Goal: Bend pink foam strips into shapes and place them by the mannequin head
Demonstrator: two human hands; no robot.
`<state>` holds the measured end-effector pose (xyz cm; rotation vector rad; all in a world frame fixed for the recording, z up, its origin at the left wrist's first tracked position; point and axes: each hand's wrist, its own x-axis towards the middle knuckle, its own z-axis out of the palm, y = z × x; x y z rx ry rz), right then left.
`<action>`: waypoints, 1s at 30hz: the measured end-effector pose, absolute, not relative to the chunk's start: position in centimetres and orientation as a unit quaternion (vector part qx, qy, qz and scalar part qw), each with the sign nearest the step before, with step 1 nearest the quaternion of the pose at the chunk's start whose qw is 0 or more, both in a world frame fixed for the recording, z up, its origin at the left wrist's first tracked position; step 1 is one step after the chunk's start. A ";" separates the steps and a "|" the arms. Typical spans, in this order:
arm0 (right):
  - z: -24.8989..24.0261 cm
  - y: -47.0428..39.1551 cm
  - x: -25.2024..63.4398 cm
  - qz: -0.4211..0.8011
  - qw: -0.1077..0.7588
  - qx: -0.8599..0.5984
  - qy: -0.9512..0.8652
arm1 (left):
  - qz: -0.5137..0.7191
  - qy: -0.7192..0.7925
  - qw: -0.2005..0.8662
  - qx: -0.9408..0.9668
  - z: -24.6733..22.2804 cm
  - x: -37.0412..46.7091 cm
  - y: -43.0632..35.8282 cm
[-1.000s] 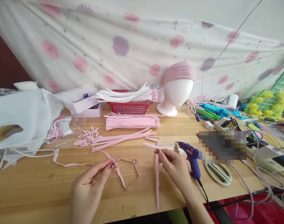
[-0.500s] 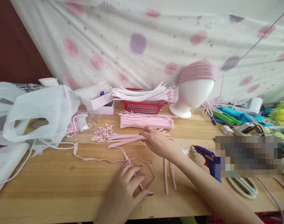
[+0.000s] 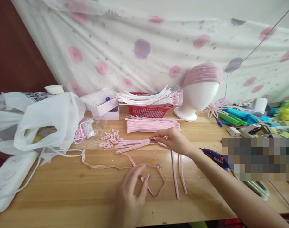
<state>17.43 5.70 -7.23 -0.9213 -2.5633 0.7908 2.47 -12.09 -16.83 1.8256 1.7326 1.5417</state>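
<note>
My right hand [image 3: 171,140] pinches at the loose pink pipe cleaners [image 3: 131,144], thumb and forefinger closed on one or more strands; how many I cannot tell. Nearer the front, my left hand [image 3: 133,186] is raised over the table, smeared by motion. Its thumb and fingers are apart, and nothing shows between them. Beneath it a pink tape measure [image 3: 101,166] lies in a loose curve. Two separate pink pipe cleaners [image 3: 175,177] rest below my right wrist. Small pink loops [image 3: 108,139] lie at the left ends of the loose strands, with a thick pink bundle [image 3: 151,125] behind.
A red basket [image 3: 147,111] of white and pink stems stands at the back, beside a white foam head [image 3: 198,98] in a pink wrap. White bags [image 3: 49,117] crowd the left. A blue glue gun [image 3: 215,157] and scissors handles [image 3: 258,190] lie right.
My left hand has lifted off the tape measure, its fingers parting. My right hand has shifted slightly right, still at the loose pipe cleaners. The whole view has shifted a little.
</note>
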 end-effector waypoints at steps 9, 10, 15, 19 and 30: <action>-6.7 2.5 18.9 0.740 0.142 -0.213 -0.622 | 0.532 0.483 0.523 0.459 -10.2 2.3 -8.9; -6.7 2.3 19.0 0.748 0.134 -0.216 -0.613 | 0.523 0.486 0.534 0.453 -10.1 2.4 -8.8; -7.2 1.6 19.7 0.762 0.124 -0.218 -0.597 | 0.498 0.539 0.536 0.417 -11.0 2.6 -9.0; -7.4 1.1 20.1 0.778 0.175 -0.207 -0.567 | 0.563 0.558 0.403 0.457 -10.6 2.4 -9.8; -7.7 -0.4 20.4 0.753 0.211 -0.213 -0.585 | 0.519 0.497 0.457 0.524 -8.4 5.8 -8.6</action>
